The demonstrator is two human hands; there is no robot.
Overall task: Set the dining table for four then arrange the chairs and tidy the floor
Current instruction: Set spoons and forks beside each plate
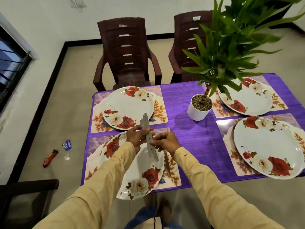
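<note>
1. The step in hand is laying out the cutlery. Four flowered plates (127, 104) sit on their mats on the worktop (189, 133).
2. The left hand (136, 139) and the right hand (165, 142) both hold a bundle of cutlery (145, 124) up in the air. The fingers of each hand are closed around its middle, and the two sets of fingers almost touch. I cannot tell if the pieces are spoons or forks.
3. Right under the fingers is the nearest plate (143, 164). Just below the right fingers, a knife (167, 164) lies on the mat beside that plate.
4. Next, I think, the right fingers must slide one piece out while the left fingers grip the rest. Then the piece goes down by a plate.
5. The three plates farther from the fingers have no cutlery that I can see. The two chairs (125, 52) and the wrappers (67, 145) on the floor, off to the left of the fingers, are jobs for later.
</note>
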